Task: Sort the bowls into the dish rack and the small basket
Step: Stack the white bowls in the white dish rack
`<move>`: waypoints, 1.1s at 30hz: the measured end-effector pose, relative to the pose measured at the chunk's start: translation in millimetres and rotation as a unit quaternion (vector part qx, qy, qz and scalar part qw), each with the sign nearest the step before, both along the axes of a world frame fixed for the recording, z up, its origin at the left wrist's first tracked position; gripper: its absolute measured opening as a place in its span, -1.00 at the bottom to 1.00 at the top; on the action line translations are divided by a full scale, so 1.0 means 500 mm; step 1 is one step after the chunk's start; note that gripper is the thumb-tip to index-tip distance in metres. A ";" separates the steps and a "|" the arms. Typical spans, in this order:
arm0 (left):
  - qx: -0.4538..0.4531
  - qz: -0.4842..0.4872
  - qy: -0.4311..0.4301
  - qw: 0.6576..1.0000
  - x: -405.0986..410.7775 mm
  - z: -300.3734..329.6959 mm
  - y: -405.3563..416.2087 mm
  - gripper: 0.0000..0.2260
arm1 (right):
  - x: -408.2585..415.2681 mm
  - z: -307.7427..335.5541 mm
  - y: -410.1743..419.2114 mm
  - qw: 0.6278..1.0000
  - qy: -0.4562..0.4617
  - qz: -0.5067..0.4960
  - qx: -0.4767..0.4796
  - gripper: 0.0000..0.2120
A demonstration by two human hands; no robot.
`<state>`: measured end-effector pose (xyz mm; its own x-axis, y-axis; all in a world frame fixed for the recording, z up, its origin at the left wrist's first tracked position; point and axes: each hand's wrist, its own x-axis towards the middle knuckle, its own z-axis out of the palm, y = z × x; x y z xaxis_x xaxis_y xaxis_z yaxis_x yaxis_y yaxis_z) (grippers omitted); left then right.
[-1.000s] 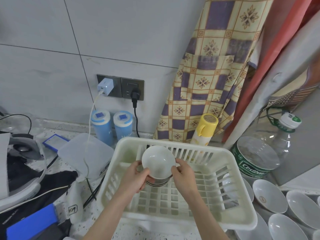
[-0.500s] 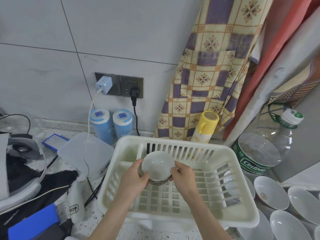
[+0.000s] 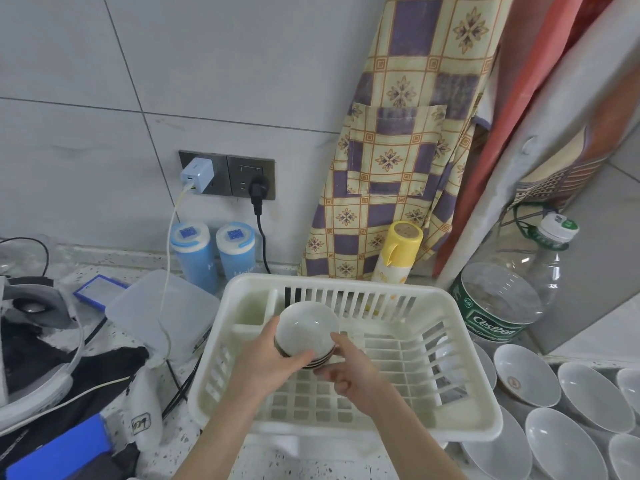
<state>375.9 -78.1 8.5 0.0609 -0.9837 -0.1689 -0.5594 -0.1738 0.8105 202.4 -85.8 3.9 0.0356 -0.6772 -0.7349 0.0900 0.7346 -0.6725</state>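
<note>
While both hands lower it | left hand (image 3: 266,362) and right hand (image 3: 349,370) clasp bowl stack (image 3: 306,336), down from a second ago, tilted, nearly seated at dish rack (image 3: 346,429) back-left corner | loose bowls (image 3: 526,375) wait beyond right edge.

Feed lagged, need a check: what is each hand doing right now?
Left hand: holds the stack of small bowls.
Right hand: fingers curled on the same stack.

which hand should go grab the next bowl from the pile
Right, probably. The loose white ceramic bowls lie right of the white plastic dish rack, nearest the right hand; the left hand can steady the small stacked bowls.
</note>
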 end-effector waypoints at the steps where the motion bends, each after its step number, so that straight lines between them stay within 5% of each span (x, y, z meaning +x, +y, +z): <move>1: -0.005 -0.002 0.004 1.000 0.000 0.001 0.000 -0.26 | 0.001 -0.003 0.001 1.000 -0.008 -0.009 -0.006 -0.52; 20: -0.022 0.002 0.018 1.000 -0.007 -0.008 -0.007 -0.27 | -0.001 0.011 -0.048 0.998 0.059 0.005 -0.015 -0.72; 26: -0.015 0.014 0.034 0.999 -0.003 -0.004 -0.006 -0.32 | 0.023 0.009 -0.025 0.999 0.021 -0.021 -0.022 -0.84; 33: -0.008 0.015 0.039 0.999 0.001 -0.001 -0.003 -0.33 | 0.022 0.031 0.001 0.999 -0.027 -0.021 0.008 -0.75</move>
<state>376.5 -79.8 8.0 0.0777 -0.9844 -0.1579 -0.4897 -0.1756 0.8540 213.2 -85.4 19.4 0.0476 -0.6665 -0.7440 0.1574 0.7405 -0.6534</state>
